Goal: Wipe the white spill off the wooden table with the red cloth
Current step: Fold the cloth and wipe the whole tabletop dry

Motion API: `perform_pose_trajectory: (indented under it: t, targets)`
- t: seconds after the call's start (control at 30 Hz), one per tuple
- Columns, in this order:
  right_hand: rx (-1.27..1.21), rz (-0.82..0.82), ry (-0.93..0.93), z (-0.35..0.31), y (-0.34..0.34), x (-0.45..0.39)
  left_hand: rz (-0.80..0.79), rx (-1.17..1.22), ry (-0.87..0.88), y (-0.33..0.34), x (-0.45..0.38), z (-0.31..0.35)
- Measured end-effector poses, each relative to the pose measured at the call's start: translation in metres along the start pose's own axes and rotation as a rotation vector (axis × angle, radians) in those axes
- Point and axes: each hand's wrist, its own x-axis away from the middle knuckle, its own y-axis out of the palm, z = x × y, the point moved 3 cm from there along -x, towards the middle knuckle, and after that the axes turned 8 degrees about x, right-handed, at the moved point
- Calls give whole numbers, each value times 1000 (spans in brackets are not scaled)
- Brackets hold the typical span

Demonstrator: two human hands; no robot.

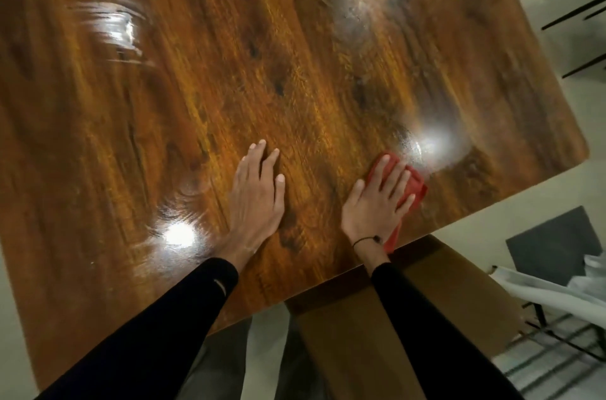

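The wooden table (229, 78) fills most of the view. My right hand (377, 203) lies flat on the red cloth (414, 188), pressing it onto the tabletop near the right front edge. Just beyond the cloth a pale, whitish smear (426, 142) sits under a bright light glare. Fainter cloudy streaks (357, 16) run up toward the far right of the table. My left hand (259, 199) rests flat on the bare wood to the left of the cloth, fingers spread, holding nothing.
A brown bench or stool (377, 334) stands under the table's near edge below my right arm. A dark grey chair (554, 242) and white fabric (557, 285) are at the right. Light glares shine at the table's left (124, 29) and front left (178, 234).
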Motion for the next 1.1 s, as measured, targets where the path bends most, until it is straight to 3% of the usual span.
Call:
perform_pose_trajectory:
  t: [0.07, 0.2, 0.27, 0.33, 0.6, 0.8, 0.97, 1.1]
  targets:
    - [67, -7, -240, -5, 8, 21, 27, 48, -31, 5, 0, 12]
    - [181, -48, -1023, 29, 21, 36, 9, 116, 29, 20, -2, 42]
    - [260, -68, -1243, 61, 17, 14, 7, 121, 17, 29, -4, 58]
    - [319, -86, -1327, 92, 9, -16, 18, 137, -27, 39, -7, 75]
    - [314, -67, -1147, 129, -23, -145, 8, 89, -47, 107, -20, 140]
    - [117, -66, -622, 174, -45, -227, -7, -139, 7, 134, -17, 144]
    - [27, -2, -79, 186, -41, -199, -1, -182, -9, 134, -16, 148]
    - [10, -21, 33, 171, -30, -160, -13, -202, -10, 133, -16, 150]
